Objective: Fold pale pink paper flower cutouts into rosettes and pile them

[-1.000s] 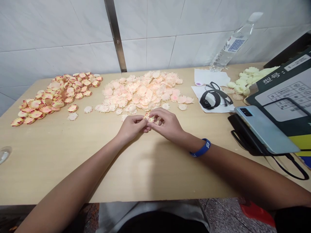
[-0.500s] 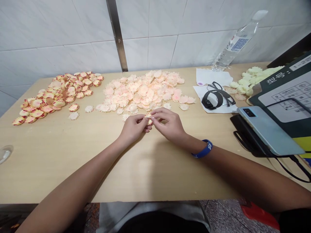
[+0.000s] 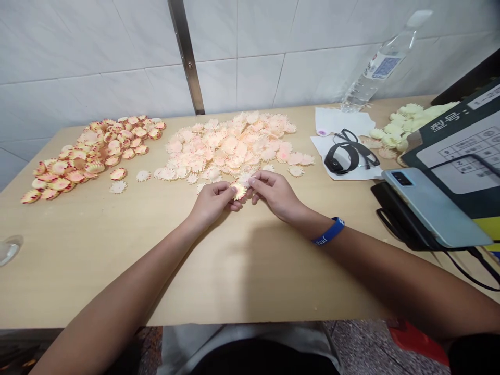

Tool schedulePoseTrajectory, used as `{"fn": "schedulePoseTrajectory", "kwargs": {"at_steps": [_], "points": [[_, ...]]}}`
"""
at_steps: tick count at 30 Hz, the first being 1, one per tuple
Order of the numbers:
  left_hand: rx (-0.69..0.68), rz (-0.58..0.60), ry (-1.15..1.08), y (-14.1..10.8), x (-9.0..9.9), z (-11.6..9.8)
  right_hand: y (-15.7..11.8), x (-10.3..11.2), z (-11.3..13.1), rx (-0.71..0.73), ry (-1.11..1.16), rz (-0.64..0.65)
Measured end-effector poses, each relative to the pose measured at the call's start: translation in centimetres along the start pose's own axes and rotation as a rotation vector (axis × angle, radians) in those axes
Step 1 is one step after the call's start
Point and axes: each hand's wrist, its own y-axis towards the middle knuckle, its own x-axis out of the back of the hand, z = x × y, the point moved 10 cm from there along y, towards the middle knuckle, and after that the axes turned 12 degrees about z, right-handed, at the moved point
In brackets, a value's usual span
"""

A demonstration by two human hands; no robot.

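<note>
My left hand pinches a small yellow flower piece with red-tipped petals between thumb and fingers. Close beside it, my right hand has thumb and forefinger closed on a pale, scalloped petal disc, which lies just behind the yellow piece; whether the two touch I cannot tell. Just beyond my hands spreads a heap of pale pink petal discs. On the left lies a pile of yellow flower pieces with red edges.
Right of the heap, a black wristband rests on white paper. A plastic bottle leans at the wall, near pale green petals. A light blue phone with cables lies on a black object beside a dark green box.
My right hand has shifted slightly right, away from my left fingers, with the pale disc now showing at its fingertips. The yellow piece in my left hand has turned more face-up.
</note>
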Motion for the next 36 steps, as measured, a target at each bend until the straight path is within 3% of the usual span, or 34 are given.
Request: {"fn": "schedulePoseTrajectory", "kwargs": {"at_steps": [7, 11, 18, 29, 33, 36], "points": [[-0.065, -0.047, 0.297, -0.3, -0.3, -1.1, -0.4, -0.7, 0.6, 0.006, -0.144, -0.018], [-0.062, -0.070, 0.296, -0.2, 0.2, -0.9, -0.2, 0.4, 0.0, -0.010, -0.079, -0.085], [-0.073, 0.065, 0.199, 0.3, -0.6, -0.5, -0.1, 2.1, -0.4, 0.009, 0.001, -0.195], [0.012, 0.365, 0.209, -0.3, -1.9, -0.6, 0.2, 1.1, 1.7, -0.005, -0.144, -0.039], [0.006, 0.384, 0.227, -0.4, -2.0, -0.7, 0.4, 0.8, 1.9, 0.019, -0.183, 0.035], [-0.050, 0.322, 0.251, -0.3, -1.8, -1.1, 0.5, 0.5, 1.3, 0.034, -0.114, 0.084]]}}
